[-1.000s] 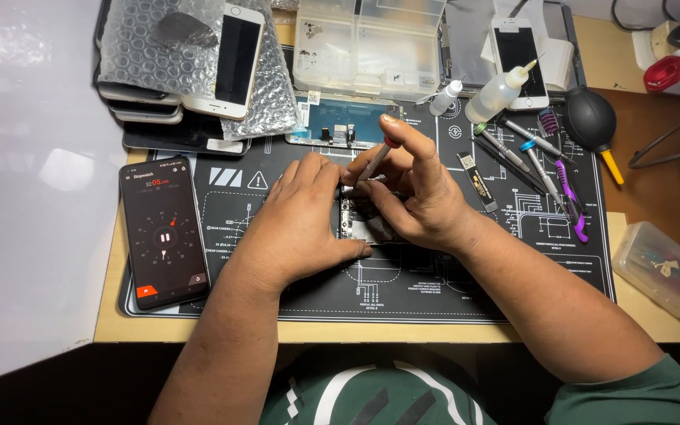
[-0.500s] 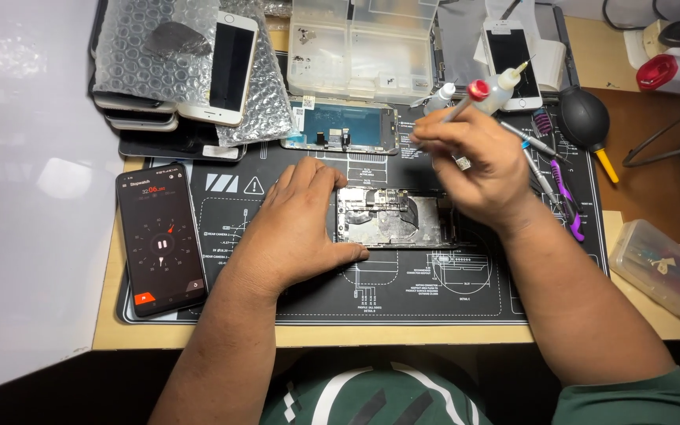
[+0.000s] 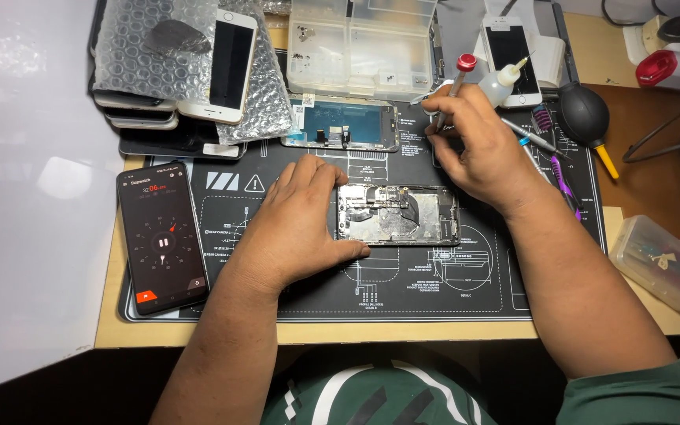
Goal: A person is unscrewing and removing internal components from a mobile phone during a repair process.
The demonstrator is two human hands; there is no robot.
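Here, the left hand point(image 3: 297, 224) lies flat on the black repair mat point(image 3: 277, 295), fingers spread, thumb and fingertips touching the opened phone chassis point(image 3: 397, 215) at mid-mat. The right hand point(image 3: 474, 145), above it, pinches a red-capped tool point(image 3: 460, 72) near the detached screen panel point(image 3: 342, 123).

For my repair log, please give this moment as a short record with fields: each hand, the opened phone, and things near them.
left hand: left hand lies flat on the black work mat, touching the left end of the opened phone
right hand: right hand holds a red-capped tool above the mat
opened phone: flat, insides up
nearby: detached screen; stopwatch phone; clear parts box
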